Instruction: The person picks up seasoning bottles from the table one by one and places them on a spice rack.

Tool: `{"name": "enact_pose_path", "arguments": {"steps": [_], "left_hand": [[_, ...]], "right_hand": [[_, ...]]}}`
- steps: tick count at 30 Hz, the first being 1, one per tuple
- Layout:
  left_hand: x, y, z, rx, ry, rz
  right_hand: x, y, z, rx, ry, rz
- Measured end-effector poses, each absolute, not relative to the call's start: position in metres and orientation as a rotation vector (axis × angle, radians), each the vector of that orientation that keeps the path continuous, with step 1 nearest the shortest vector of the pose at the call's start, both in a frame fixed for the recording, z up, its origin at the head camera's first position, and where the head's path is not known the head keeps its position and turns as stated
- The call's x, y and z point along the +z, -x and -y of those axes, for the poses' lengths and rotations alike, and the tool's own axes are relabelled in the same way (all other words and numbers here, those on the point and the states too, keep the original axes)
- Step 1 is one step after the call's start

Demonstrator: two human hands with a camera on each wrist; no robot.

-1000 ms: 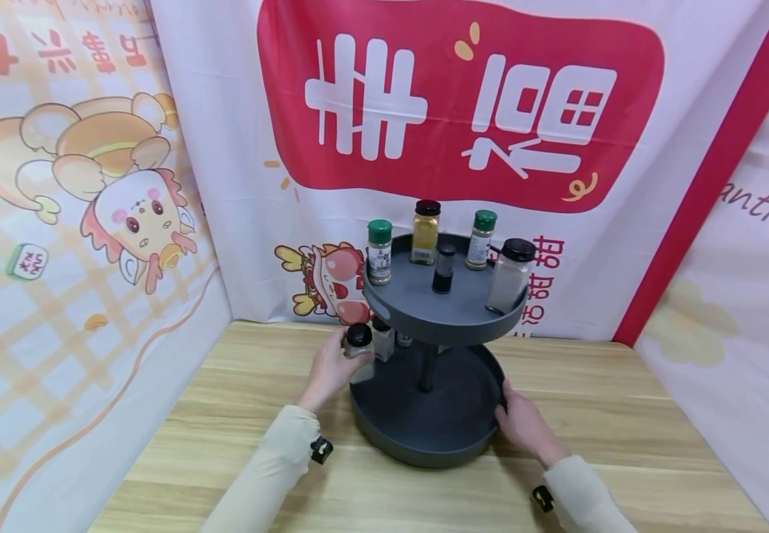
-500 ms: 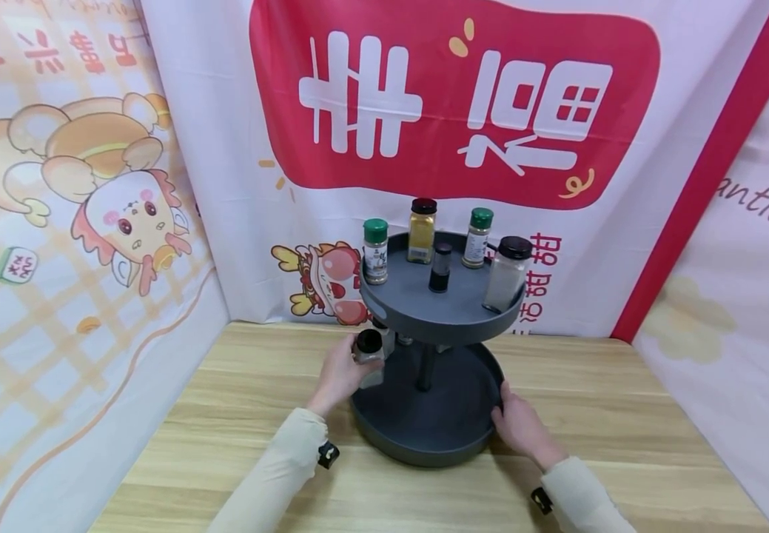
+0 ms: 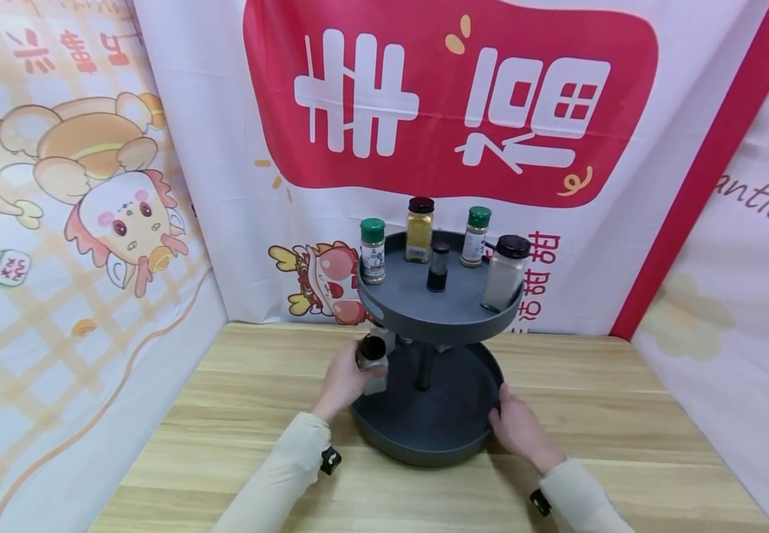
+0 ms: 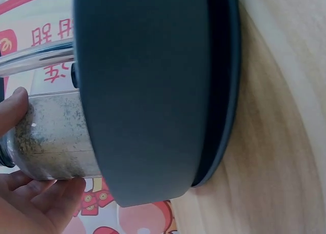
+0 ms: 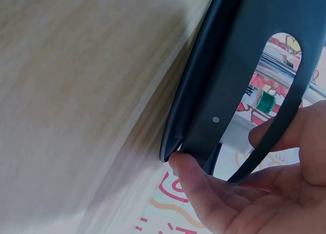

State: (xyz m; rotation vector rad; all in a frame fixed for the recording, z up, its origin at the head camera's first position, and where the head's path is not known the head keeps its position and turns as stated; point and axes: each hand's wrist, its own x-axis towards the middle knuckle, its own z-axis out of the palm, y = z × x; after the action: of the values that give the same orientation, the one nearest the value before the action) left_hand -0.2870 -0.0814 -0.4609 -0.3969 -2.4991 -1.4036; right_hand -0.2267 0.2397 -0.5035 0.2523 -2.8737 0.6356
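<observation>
My left hand point(image 3: 344, 379) grips a square clear spice jar point(image 4: 56, 137) with a black lid. The jar is at the left side of the lower tier of a dark grey two-tier turntable point(image 3: 424, 457). In the left wrist view its speckled pale contents show, and its base is hidden behind the tier's wall; whether it touches the floor of the tier I cannot tell. At the right of the same tier, my right hand point(image 3: 522, 428) holds the rim, with fingers round the cut-out handle point(image 5: 277, 124) in the right wrist view.
On the upper tier point(image 3: 447, 332) stand two green-capped bottles point(image 3: 374, 255) point(image 3: 474, 240), a yellow jar point(image 3: 419, 233), a small dark bottle point(image 3: 437, 268) and a large black-lidded jar point(image 3: 505, 277). Other jars point(image 3: 383, 337) stand at the lower tier's back left. Wooden table point(image 3: 224, 400) lies beneath.
My left hand has moved right and slightly down with the spice jar, over the lower tier's left side, and the jar's top tips toward the camera. My right hand stays on the rim.
</observation>
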Motion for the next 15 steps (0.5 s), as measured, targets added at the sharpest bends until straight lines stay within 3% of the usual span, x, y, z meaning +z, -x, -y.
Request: {"name": "enact_pose_path", "arguments": {"steps": [15], "left_hand": [[-0.473,0.293,0.083,-1.354,0.407,2.530]], "right_hand": [[-0.503,0.226,-0.237,0.607,-0.240,2.875]]}}
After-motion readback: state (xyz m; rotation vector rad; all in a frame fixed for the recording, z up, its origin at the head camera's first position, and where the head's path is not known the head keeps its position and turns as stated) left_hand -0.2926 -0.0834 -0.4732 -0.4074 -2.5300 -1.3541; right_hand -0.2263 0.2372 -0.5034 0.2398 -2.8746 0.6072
